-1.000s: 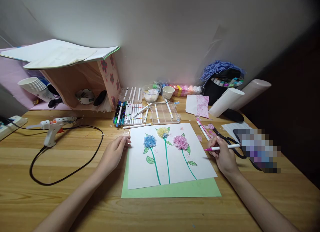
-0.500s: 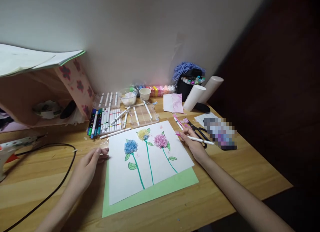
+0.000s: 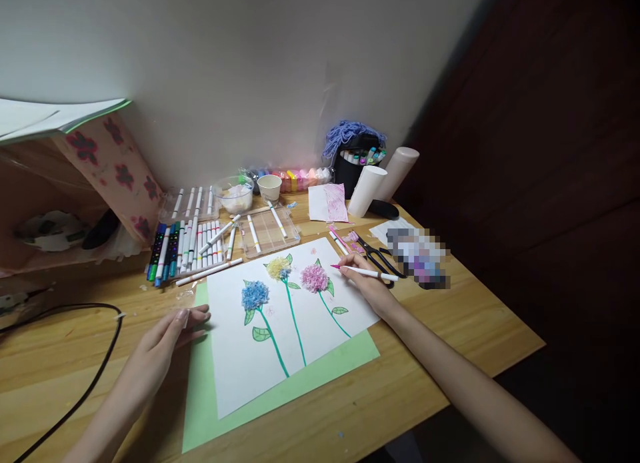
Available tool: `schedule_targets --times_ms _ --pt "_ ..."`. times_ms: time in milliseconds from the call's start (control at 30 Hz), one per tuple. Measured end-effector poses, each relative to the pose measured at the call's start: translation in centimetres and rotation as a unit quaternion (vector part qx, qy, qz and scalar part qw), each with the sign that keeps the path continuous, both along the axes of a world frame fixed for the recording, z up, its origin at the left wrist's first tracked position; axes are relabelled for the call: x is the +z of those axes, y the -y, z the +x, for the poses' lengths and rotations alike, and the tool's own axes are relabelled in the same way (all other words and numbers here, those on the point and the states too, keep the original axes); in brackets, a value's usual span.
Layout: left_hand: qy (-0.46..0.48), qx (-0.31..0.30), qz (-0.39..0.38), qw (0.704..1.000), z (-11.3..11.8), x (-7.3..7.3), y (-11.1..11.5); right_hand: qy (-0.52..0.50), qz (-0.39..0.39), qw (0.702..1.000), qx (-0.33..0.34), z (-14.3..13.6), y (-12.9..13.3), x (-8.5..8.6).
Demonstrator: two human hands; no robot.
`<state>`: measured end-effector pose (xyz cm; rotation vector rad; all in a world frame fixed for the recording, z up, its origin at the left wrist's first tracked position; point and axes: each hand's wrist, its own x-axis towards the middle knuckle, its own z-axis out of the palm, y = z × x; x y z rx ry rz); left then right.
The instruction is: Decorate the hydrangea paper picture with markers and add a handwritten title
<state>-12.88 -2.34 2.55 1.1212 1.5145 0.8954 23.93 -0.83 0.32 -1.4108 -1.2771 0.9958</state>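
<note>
A white sheet [image 3: 250, 383] with three flowers on green stems lies on a light green sheet [image 3: 200, 410]. Its flower heads are a blue one [image 3: 255, 295], a yellow one [image 3: 279, 269] and a pink one [image 3: 315, 278], all with a crumpled, raised texture. My right hand [image 3: 367, 286] grips a white marker [image 3: 373, 273] whose pink tip points left, just right of the pink flower. At the left edge of the sheets is my left hand [image 3: 173, 330], its fingers apart and nothing in them.
Black scissors [image 3: 375, 253] lie beyond my right hand. Loose markers [image 3: 200, 243], a clear bowl [image 3: 236, 196], a paper cup [image 3: 269, 188] and white rolls [image 3: 367, 190] stand or lie behind the sheets. A black cable [image 3: 113, 343] curves at the left.
The view has shifted, so most things sit further left. The white sheet has turned slightly and moved right relative to the green one, showing more green at the left. The marker stays in my right hand.
</note>
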Motion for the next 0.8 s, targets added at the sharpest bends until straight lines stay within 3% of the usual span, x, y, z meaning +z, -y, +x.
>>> schedule_targets --times_ms 100,233,367,467,533,600,667,733,800 --pt "-0.01 -0.031 0.001 0.999 0.3 -0.2 0.1 -0.033 0.015 0.999 0.007 -0.1 0.0 0.0" --pt "-0.137 -0.073 0.089 0.984 0.8 -0.3 0.5 -0.06 0.052 0.997 0.022 -0.3 0.4 0.3" --pt "-0.223 -0.126 0.167 0.952 1.5 -0.1 1.1 0.067 0.097 0.992 -0.036 1.2 0.4 1.1" --pt "-0.233 -0.156 0.193 0.94 1.9 -0.1 1.5 0.262 0.102 0.95 -0.137 4.4 0.2 1.3" --pt "-0.233 -0.168 0.195 0.938 2.1 -0.3 1.5 0.378 0.032 0.906 -0.189 6.9 0.2 1.0" --pt "-0.233 -0.177 0.194 0.936 2.1 -0.6 1.5 0.437 -0.051 0.87 -0.222 8.9 0.2 0.6" --pt "-0.232 -0.183 0.197 0.935 2.1 -0.8 1.4 0.451 -0.099 0.853 -0.244 9.8 0.3 0.5" --pt "-0.232 -0.183 0.205 0.933 2.0 -1.0 1.4 0.431 -0.061 0.86 -0.266 9.6 0.4 0.9" --pt "-0.236 -0.182 0.219 0.929 2.0 -1.0 1.5 0.367 0.054 0.888 -0.272 8.4 0.5 1.7"
